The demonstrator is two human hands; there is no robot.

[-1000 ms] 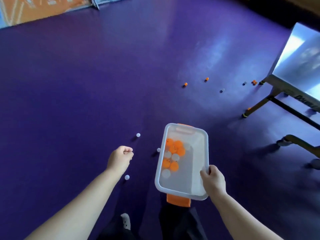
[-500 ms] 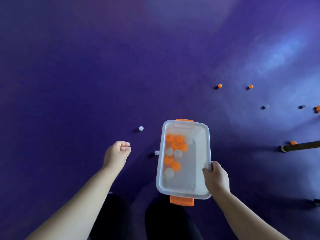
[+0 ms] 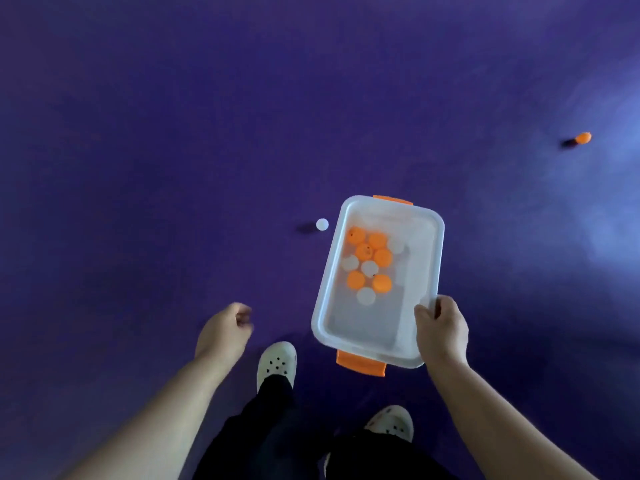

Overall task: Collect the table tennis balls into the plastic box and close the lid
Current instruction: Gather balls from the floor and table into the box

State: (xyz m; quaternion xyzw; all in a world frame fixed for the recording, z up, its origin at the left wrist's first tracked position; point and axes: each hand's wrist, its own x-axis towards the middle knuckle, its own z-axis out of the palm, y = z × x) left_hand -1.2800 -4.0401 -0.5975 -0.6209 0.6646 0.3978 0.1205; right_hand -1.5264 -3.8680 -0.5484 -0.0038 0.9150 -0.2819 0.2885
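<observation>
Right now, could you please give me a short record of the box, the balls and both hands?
Box: plastic box, open, no lid in view
Contents: about six orange and four white balls
Loose balls: white ball left of the box; orange ball far right
Right hand: grips the box's near right rim
Left hand: fingers curled, palm hidden

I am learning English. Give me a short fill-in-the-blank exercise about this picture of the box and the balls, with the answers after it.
The right hand grips the plastic box at its near ___ corner.
The ball lying on the floor just left of the box is ___.
Inside the box are four white balls and ___ orange balls.
The box's two end latches are ___.
Answers: right, white, six, orange.
</observation>
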